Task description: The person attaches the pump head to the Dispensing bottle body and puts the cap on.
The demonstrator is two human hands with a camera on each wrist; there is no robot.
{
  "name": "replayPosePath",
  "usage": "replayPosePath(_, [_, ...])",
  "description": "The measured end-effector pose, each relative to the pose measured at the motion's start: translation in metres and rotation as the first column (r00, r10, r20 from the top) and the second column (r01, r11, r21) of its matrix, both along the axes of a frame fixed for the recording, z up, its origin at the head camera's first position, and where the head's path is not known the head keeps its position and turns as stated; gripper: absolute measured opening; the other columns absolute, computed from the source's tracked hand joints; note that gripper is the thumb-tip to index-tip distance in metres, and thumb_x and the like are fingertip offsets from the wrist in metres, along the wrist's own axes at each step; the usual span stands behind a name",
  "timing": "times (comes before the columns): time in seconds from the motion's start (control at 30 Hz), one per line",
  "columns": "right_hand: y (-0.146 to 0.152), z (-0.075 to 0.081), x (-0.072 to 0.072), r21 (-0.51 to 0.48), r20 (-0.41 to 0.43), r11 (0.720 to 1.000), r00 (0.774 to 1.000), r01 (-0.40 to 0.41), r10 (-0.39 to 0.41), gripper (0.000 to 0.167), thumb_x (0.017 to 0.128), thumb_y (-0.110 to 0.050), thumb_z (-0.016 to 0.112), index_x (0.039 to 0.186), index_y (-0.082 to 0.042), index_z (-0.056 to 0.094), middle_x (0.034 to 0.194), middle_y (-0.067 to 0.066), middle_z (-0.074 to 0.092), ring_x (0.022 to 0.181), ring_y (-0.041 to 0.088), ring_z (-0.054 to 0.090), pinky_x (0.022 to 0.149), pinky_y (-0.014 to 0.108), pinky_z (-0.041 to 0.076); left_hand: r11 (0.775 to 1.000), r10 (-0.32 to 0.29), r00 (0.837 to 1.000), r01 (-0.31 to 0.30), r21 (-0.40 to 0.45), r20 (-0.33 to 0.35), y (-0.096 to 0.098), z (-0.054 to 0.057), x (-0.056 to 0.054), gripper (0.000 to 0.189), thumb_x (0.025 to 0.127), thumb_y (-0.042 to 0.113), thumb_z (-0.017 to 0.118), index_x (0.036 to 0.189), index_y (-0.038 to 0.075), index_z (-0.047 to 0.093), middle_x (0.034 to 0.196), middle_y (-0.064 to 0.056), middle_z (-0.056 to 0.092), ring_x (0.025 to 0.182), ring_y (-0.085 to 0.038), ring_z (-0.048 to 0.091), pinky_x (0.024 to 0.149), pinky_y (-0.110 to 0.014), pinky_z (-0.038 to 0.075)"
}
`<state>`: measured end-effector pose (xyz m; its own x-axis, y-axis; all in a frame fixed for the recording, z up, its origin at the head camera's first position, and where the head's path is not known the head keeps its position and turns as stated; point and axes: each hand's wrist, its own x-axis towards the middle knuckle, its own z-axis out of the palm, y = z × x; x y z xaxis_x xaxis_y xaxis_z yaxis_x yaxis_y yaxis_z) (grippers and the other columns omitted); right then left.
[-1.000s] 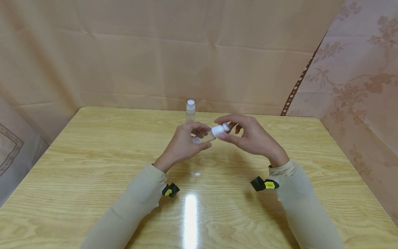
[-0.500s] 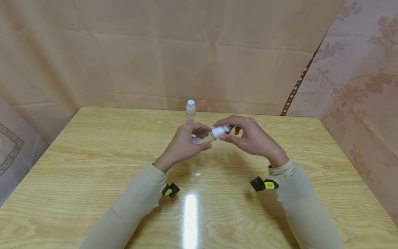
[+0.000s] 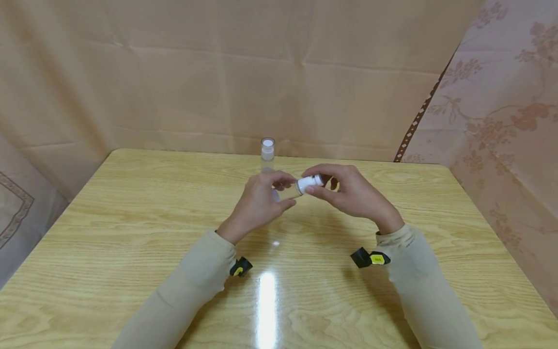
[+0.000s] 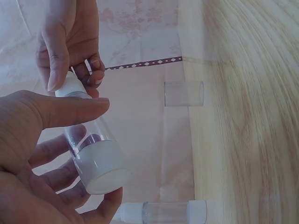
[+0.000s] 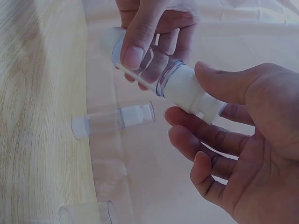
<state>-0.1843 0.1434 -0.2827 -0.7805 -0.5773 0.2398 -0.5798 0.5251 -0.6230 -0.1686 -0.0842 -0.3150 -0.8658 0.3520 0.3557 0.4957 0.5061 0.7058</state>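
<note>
A clear pump bottle (image 3: 287,194) with a white base (image 4: 103,168) is held tilted above the table between both hands. My left hand (image 3: 259,198) grips its clear body, with the thumb on one side and the fingers under the other. The white pump top (image 5: 187,91) is pinched by my right hand (image 3: 350,191) between thumb and fingers. Behind the left hand stands a second, similar bottle (image 3: 268,154) with a clear cap over its white pump. In the left wrist view a loose clear cap (image 4: 184,94) stands on the table, apart from both hands.
The wooden table (image 3: 174,203) ends at a beige curtain (image 3: 196,87) just behind the second bottle. A floral cloth (image 3: 501,126) hangs along the right side. Black straps with yellow labels sit at both wrists.
The right thumb and fingers have shifted slightly around the white pump top. Left hand, bottle and the standing bottle stay nearly in place.
</note>
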Motion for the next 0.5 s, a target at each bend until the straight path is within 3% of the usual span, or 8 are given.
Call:
replayPosePath(0.27, [0.0005,0.001,0.0001,0.024,0.013,1.0,1.0,0.014,-0.014,0.023,0.1,-0.025,0.068,0.12,-0.015,0.071,0.087,-0.003,0.064,0.082,0.017,0.056,0.074,0.036,0.048,1.0,0.016,1.0,-0.017,-0.015,-0.013,0.0008,0.0004,0.0001,0.035,0.08,0.006,0.087,0.112,0.003,0.074,0.1,-0.007,0.071,0.093,-0.023,0.066,0.084,-0.037,0.055])
replayPosePath(0.5, [0.0018,0.001,0.0005,0.022,0.01,0.999,1.0,0.027,-0.027,0.032,0.098,-0.025,0.071,0.127,-0.012,0.068,0.094,-0.002,0.067,0.088,0.016,0.058,0.076,0.037,0.048,1.0,0.007,1.0,-0.007,0.004,-0.003,0.0015,-0.0002,-0.0006,0.034,0.079,0.005,0.087,0.111,0.003,0.074,0.1,-0.008,0.071,0.092,-0.024,0.067,0.084,-0.04,0.056])
